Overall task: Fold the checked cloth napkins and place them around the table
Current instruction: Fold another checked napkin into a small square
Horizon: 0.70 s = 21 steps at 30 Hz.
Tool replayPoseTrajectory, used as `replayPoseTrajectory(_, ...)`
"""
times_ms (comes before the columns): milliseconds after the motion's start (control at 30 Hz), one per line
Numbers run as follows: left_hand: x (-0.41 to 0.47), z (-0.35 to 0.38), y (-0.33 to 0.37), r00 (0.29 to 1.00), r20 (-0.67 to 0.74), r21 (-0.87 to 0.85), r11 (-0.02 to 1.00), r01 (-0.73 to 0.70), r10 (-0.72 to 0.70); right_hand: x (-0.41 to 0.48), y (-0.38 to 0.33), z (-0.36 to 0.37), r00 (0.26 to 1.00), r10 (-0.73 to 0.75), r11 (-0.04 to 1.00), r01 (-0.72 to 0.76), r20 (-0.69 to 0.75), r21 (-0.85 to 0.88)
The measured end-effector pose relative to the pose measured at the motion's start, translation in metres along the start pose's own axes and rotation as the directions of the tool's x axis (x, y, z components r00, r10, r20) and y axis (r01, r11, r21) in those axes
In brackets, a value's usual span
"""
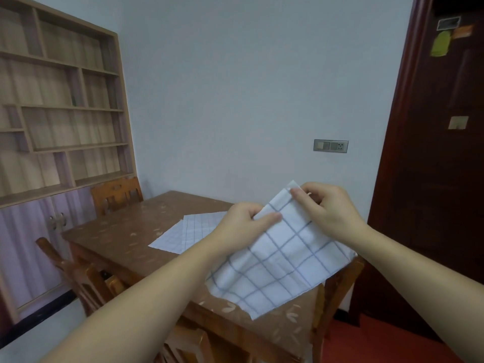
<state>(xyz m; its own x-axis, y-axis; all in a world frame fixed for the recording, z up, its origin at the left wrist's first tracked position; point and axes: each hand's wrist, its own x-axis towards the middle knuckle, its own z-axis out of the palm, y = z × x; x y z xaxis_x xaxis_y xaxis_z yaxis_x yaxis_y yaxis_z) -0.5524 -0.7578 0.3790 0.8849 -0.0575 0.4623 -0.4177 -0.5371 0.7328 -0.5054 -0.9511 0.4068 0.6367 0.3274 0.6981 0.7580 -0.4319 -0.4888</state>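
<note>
A white napkin with grey-blue checks (pixel 277 260) is held up over the near right part of the brown table (pixel 125 239). Its lower part hangs down toward the tabletop. My left hand (pixel 243 226) pinches the upper left edge of the napkin between thumb and fingers. The top corner is gripped by my right hand (pixel 327 208). More checked napkins (pixel 188 231) lie flat in a small pile at the middle of the table, beyond my left hand.
Wooden chairs stand at the table's far left (pixel 115 195), near left (pixel 78 273), near side (pixel 188 344) and right (pixel 337 281). A wall shelf unit (pixel 60 106) fills the left wall. A dark door (pixel 432 153) is at the right.
</note>
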Motion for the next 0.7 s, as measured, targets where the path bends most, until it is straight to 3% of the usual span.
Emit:
replayPoseTrajectory(200,0.000,-0.018,-0.015,0.987,-0.135,-0.126,0.990,0.067,-0.084,-0.021,0.021,-0.012,0.980,0.190,0.977,-0.195,0.066,0.084)
replayPoseTrajectory(467,-0.003,-0.018,-0.025,0.963,-0.234,-0.264,0.962,0.067,-0.131,-0.018,0.013,-0.032,0.932,0.300,0.893,-0.350,0.205,0.282)
replayPoseTrajectory(633,-0.005,-0.023,-0.019,0.971,-0.106,-0.376,0.912,0.162,-0.216,-0.016,0.012,-0.036,0.953,0.224,0.917,-0.278,0.204,0.287)
replayPoseTrajectory(700,0.000,-0.029,-0.007,0.981,-0.046,-0.324,0.932,0.162,-0.187,-0.012,0.009,-0.035,0.964,0.162,0.950,-0.210,0.210,0.232)
